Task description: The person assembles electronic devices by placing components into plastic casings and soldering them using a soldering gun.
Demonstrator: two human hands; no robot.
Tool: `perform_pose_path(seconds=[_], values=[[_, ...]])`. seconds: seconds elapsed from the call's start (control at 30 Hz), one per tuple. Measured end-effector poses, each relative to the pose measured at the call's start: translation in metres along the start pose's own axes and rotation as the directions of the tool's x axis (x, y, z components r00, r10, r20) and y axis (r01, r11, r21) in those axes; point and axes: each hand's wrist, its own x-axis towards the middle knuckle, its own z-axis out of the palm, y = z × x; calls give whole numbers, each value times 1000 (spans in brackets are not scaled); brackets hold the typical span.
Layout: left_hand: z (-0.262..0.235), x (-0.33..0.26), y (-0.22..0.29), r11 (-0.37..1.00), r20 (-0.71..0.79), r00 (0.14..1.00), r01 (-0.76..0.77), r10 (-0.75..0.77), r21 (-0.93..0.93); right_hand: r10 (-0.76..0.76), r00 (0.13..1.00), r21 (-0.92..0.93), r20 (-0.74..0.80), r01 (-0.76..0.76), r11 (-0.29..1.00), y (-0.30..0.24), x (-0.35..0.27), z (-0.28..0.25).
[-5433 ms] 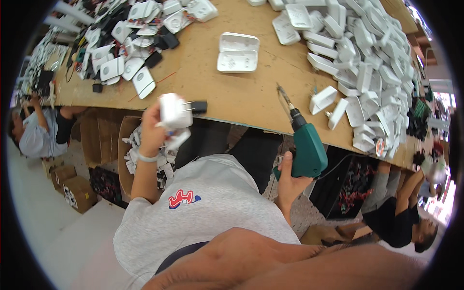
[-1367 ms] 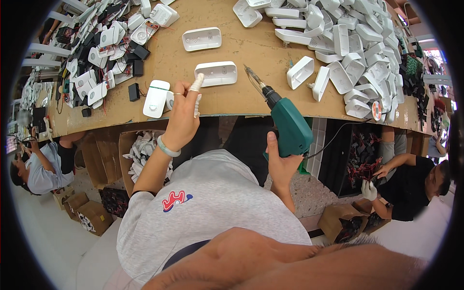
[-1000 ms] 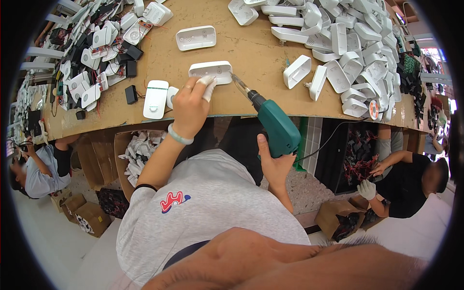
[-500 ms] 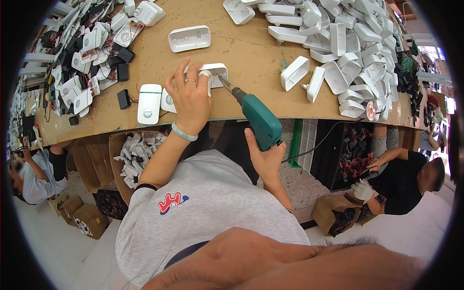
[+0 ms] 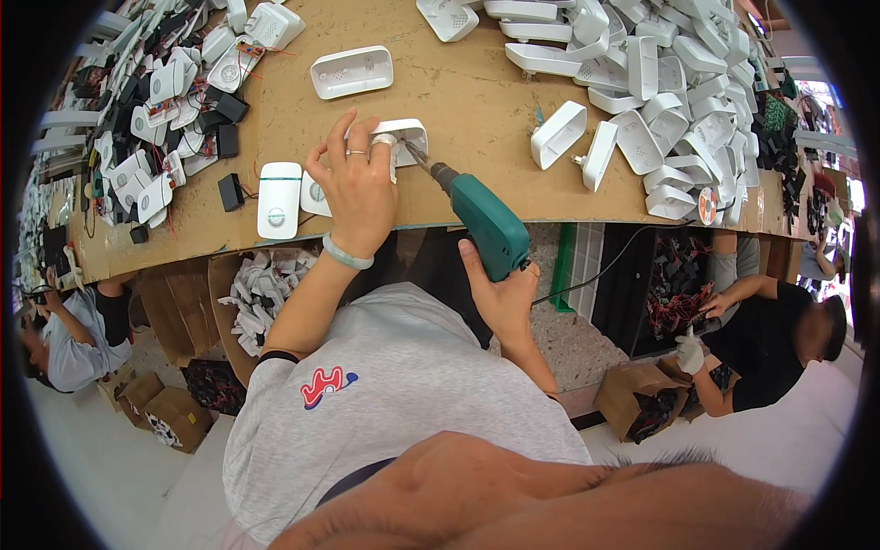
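My right hand (image 5: 502, 298) is wrapped round the grip of a green electric screwdriver (image 5: 489, 220), its cable running off to the right. The tool's bit slants into a white plastic housing (image 5: 410, 128) on the table. My left hand (image 5: 357, 188) presses that housing from the left, fingers bent over it and partly hiding it. Something white covers one fingertip. By my left wrist lies a white cover with a green stripe (image 5: 279, 200). Another white part (image 5: 314, 194) is half hidden behind the hand, and a small black box (image 5: 231, 192) sits farther left.
An open white housing (image 5: 352, 72) lies beyond my hands. White housings (image 5: 642, 137) heap up at right; wired covers and black boxes (image 5: 174, 119) pile up at left. Cartons (image 5: 188, 302) stand below the table. Two people, one in black (image 5: 761, 339), work at either side.
The view has shifted slightly. My left hand still holds the housing and the screwdriver bit stays in it. At right, the co-worker's gloved hand has moved a little.
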Motion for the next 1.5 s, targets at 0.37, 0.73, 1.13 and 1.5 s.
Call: perform_pose_path(seconds=[0.37, 0.73, 1.13, 1.5], values=[[1, 0, 0, 1000, 8, 1000, 6, -6, 18, 31, 999, -14, 40, -31, 999, -3, 2, -3], [-2, 0, 1, 1000, 65, 998, 27, -28, 14, 38, 998, -23, 51, -37, 999, -8, 2, -3], [0, 0, 0, 1000, 32, 999, 11, -12, 11, 28, 999, -31, 32, -27, 999, -8, -2, -3], [0, 0, 0, 1000, 21, 1000, 18, -18, 3, 66, 998, 1, 1, -66, 998, -3, -7, -5]])
